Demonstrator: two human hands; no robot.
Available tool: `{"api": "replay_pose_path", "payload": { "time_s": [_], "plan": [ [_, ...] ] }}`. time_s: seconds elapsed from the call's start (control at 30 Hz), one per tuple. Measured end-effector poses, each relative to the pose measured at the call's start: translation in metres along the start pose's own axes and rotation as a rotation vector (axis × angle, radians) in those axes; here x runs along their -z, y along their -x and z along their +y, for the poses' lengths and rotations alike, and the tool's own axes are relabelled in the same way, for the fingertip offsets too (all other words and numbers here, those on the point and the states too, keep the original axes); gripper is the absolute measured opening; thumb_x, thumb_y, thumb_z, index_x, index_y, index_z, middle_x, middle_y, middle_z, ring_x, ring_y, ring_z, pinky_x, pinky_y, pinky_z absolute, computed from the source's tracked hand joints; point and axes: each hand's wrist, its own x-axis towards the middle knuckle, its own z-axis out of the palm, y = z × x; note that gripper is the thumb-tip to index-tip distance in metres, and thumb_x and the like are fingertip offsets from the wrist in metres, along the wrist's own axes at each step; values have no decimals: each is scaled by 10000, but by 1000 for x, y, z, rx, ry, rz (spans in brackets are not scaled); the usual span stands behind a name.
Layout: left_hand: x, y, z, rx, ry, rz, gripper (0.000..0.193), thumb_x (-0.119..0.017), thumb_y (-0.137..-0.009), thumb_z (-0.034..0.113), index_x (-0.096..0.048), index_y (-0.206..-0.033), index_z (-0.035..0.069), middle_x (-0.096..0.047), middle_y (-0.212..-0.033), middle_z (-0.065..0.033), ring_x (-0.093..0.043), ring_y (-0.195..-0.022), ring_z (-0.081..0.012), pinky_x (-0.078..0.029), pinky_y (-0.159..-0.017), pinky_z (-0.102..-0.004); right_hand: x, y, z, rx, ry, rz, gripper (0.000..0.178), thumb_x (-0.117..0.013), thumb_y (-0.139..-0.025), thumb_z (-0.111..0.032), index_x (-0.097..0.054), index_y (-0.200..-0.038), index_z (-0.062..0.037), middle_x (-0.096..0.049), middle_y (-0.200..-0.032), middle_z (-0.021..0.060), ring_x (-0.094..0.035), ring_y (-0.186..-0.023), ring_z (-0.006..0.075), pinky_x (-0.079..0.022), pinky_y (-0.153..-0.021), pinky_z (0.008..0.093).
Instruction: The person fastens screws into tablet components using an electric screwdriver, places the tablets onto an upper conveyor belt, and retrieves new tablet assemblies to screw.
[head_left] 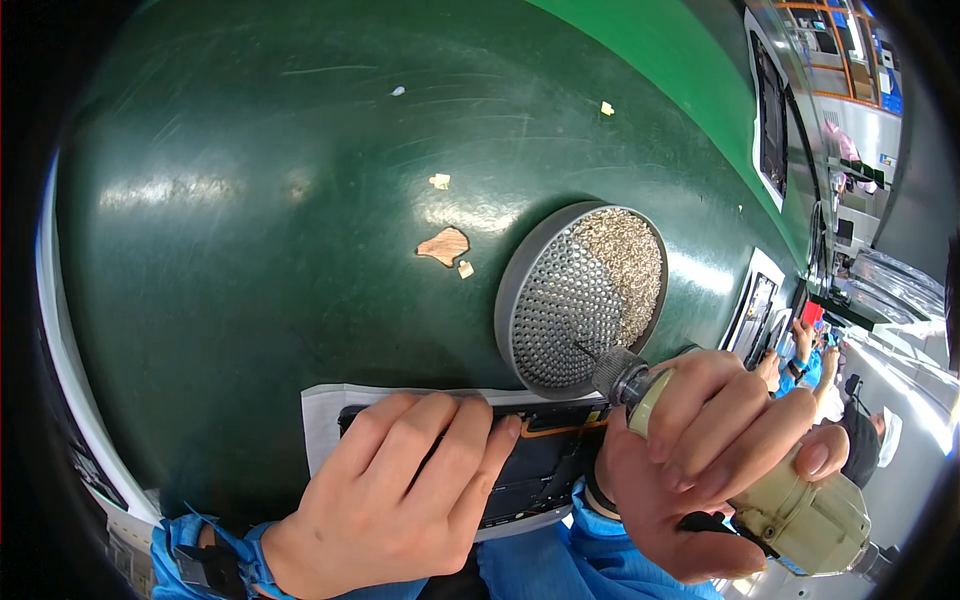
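My right hand [715, 450] wraps round a pale yellow-green electric screwdriver [805, 525]. Its knurled metal nose points left, and the thin bit reaches over a round grey dish [515, 290]. The dish's dimpled plate carries small screws [625, 255], most of them heaped along the right side. Flat on a black, laptop-like casing [545, 465] rests my left hand [400, 490], its fingers stretched out and covering the casing's left part. An orange strip runs along the casing's far edge. White paper [318, 425] lies beneath the casing. Whether the bit carries a screw is too small to tell.
A brown wood-patterned piece [444, 246] and several small yellow bits lie on the green table [250, 280]. Farther right, other casings on white sheets [770, 120] line the bench. People in blue sleeves [800, 370] work at the right.
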Motion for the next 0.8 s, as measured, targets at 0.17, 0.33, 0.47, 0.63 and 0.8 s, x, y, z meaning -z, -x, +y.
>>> {"api": "replay_pose_path", "payload": {
  "time_s": [0.17, 0.33, 0.47, 0.63, 0.8],
  "plan": [
    [2, 0, -1, -2, 3, -9, 331, -767, -777, 151, -818, -1096, 80, -645, -1102, -90, -622, -960, -273, -527, -829, -397, -2, 2, 1, 5, 0, -3, 573, -738, -1002, -390, -405, -1277, -13, -507, -865, 28, -517, -618, 83, -462, -524, 229],
    [1, 0, 0, 28, 48, 26, 301, -803, -778, 139, -817, -1072, 80, -655, -1093, -87, -628, -967, -282, -530, -827, -396, 2, 0, -6, 22, 14, -38, 599, -749, -995, -367, -382, -1309, -12, -544, -894, 29, -532, -622, 95, -470, -531, 261],
    [0, -4, 5, 89, 117, 71, 290, -862, -771, 118, -773, -1030, 22, -679, -1070, -77, -646, -957, -286, -537, -810, -388, 6, -11, -54, -193, -61, -114, 687, -770, -969, -416, -415, -1412, -29, -578, -860, 18, -543, -627, 129, -488, -542, 290],
    [-9, 5, -2, 107, 131, 112, 339, -887, -774, 110, -728, -1041, -26, -687, -1060, -74, -655, -935, -278, -541, -795, -374, -11, 17, -44, -216, -99, -136, 655, -763, -979, -398, -415, -1390, -25, -568, -857, 18, -537, -617, 119, -466, -508, 277],
    [-5, -1, 3, 144, 151, 109, 378, -876, -774, 101, -711, -1084, -38, -686, -1055, -73, -652, -932, -253, -536, -792, -361, -16, 17, -40, -232, -96, -136, 638, -754, -987, -377, -393, -1381, -27, -560, -863, 28, -522, -599, 126, -453, -491, 278]
  ]
}}
